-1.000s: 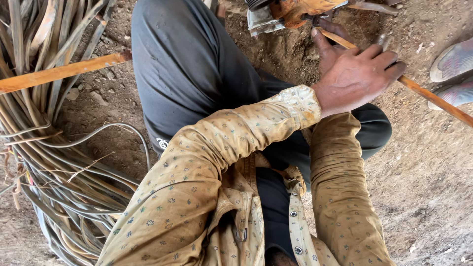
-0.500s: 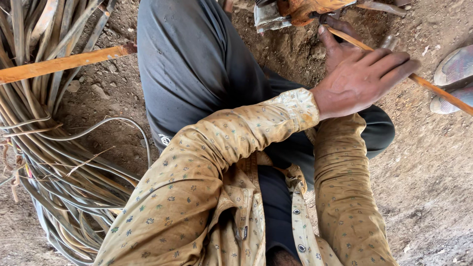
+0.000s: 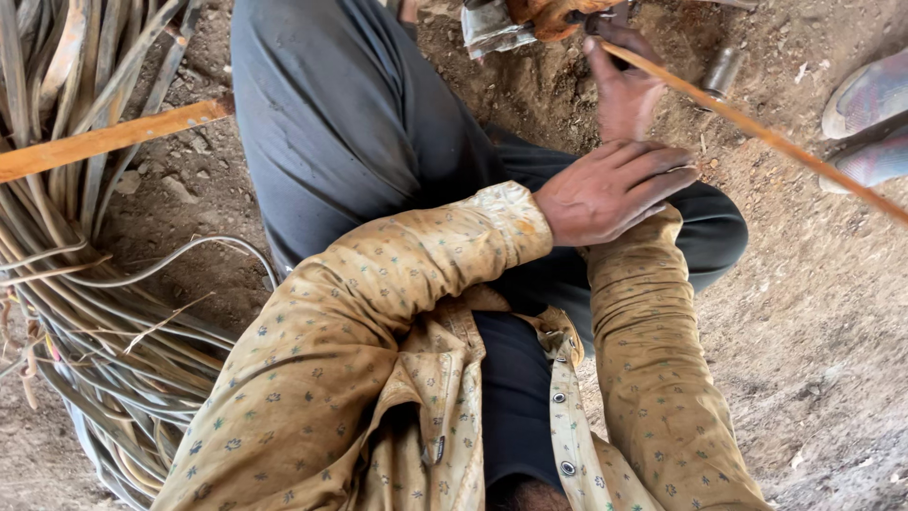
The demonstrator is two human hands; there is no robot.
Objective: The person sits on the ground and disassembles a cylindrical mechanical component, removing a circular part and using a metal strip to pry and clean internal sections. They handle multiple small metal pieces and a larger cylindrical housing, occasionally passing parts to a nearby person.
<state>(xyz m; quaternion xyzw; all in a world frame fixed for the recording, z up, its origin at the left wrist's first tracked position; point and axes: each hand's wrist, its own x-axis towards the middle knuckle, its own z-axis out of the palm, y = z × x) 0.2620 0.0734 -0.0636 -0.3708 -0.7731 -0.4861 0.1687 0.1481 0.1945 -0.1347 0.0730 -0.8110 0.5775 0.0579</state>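
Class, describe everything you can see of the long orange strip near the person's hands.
The orange strip is thin, flat and straight, wood or cane by its look. It slants from the right hand, which grips it near the top, down to the right edge, above the dirt ground. The left hand lies below it, apart.

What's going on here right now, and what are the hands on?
A person sits on bare dirt ground, working a long thin orange strip that runs toward a rusty metal tool at the top. The right hand grips the strip near that tool. The left hand lies flat, fingers stretched out, over the right wrist, apart from the strip. A bundle of grey-green strips is piled at the left, with another orange strip across it.
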